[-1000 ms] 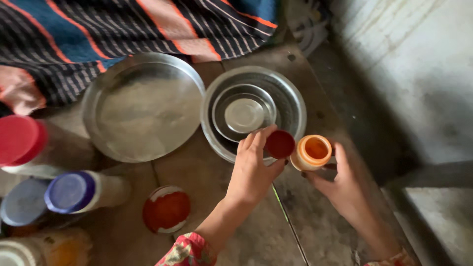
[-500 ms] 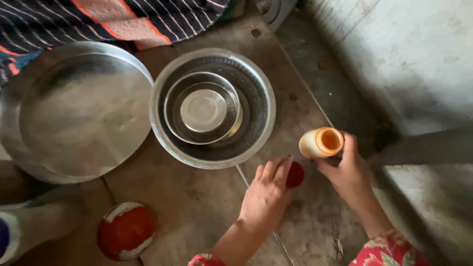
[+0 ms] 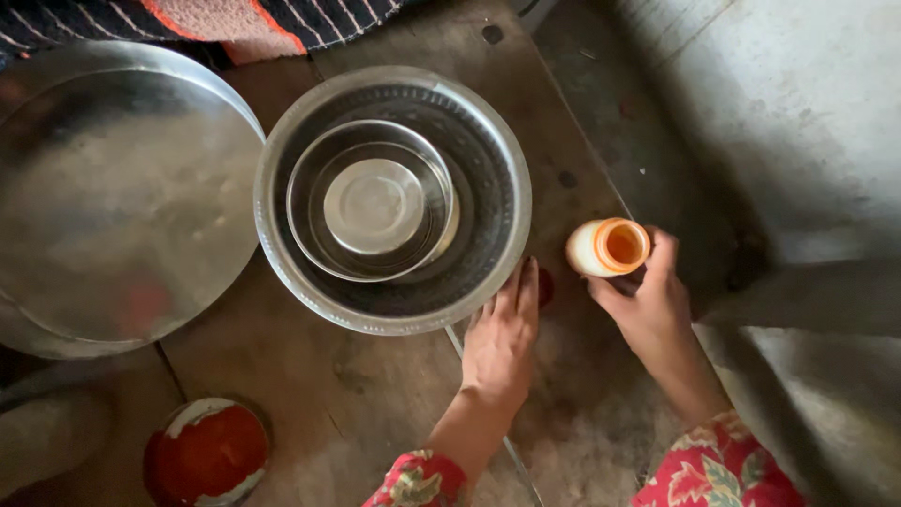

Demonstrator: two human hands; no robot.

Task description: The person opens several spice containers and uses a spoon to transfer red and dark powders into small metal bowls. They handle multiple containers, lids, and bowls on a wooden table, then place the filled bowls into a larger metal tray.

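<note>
A small open jar [image 3: 608, 248] was gripped in the right hand [image 3: 648, 305], right of the steel bowl [image 3: 282, 258]. The left hand [image 3: 502, 338] was laid flat, ungrasping, over a red lid [image 3: 545, 286] on worn wooden boards [image 3: 375, 394] beside a grey wall [image 3: 798, 122].

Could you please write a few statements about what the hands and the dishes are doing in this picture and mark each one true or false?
1. The right hand holds a small open jar with an orange rim. True.
2. The red lid is screwed onto the jar. False: it lies on the floor, mostly covered by the left hand.
3. A smaller steel bowl sits inside the large steel bowl. True.
4. The left hand is lifting the wide steel plate. False: the plate lies apart, to the left of the bowls, untouched.
5. A red-topped round container stands on the floor at lower left. True.
</note>
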